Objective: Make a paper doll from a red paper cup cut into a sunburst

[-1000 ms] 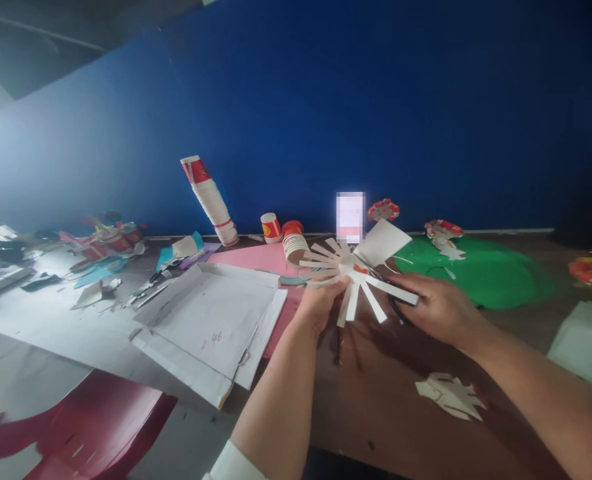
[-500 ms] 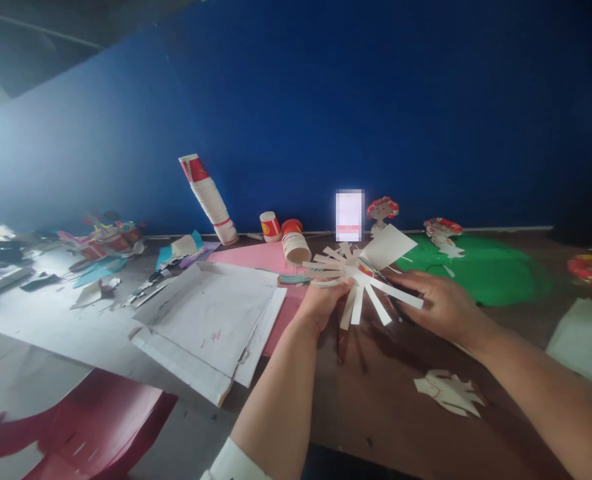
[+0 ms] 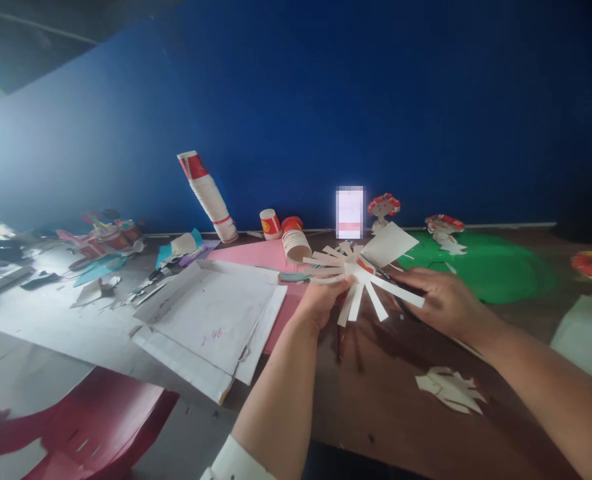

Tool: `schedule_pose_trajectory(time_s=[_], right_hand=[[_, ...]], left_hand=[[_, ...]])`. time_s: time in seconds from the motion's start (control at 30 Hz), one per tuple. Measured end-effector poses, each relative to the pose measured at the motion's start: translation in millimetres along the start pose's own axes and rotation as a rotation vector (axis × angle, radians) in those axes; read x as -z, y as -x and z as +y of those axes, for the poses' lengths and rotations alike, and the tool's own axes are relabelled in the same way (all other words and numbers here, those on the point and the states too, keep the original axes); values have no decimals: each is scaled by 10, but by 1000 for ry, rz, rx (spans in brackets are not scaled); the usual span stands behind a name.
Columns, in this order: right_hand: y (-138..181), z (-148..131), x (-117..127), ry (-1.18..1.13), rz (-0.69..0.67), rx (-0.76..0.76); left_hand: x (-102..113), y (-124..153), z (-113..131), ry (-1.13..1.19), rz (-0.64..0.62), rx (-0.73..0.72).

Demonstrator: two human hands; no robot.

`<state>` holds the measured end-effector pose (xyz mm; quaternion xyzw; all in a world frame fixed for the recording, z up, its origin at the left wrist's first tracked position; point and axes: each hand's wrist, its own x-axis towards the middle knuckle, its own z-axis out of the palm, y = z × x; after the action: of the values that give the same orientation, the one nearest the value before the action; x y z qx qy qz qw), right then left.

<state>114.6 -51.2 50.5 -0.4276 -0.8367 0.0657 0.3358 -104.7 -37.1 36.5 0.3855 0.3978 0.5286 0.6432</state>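
Over the brown tabletop (image 3: 376, 420), between both hands: a white paper cup slit into radiating narrow strips (image 3: 357, 272), held up off the surface, a bit of red print showing near its centre. Left hand (image 3: 325, 299) pinches it near the base, thumb on top. Right hand (image 3: 441, 299) is curled round a pair of dark-handled scissors (image 3: 402, 306), mostly hidden by fingers and a long strip; can't tell from here how far the blades are apart. Step in hand, my read: slitting the cup wall. Most of the fan is strips; one wide white paper panel (image 3: 390, 245) at upper right looks undivided, with the scissors near its root. Next move calls for turning the cup so that panel faces the blades, then straight cuts stopping short of the base. Watch the long white paper strip (image 3: 399, 291) lying across the right fingers; it could get snipped.
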Motion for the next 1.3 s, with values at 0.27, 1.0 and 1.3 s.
schedule_pose_trajectory(time_s=[0.27,1.0,1.3], right_hand=[[38,54,-82,35,-2,-47],[-40,-101,30,33,-67,27],[-9,-19,-10,44,-74,-23]], left_hand=[[21,-10,-1,73,-32,41],[37,32,74,32,-104,-11],[68,31,115,-4,-118,-16]])
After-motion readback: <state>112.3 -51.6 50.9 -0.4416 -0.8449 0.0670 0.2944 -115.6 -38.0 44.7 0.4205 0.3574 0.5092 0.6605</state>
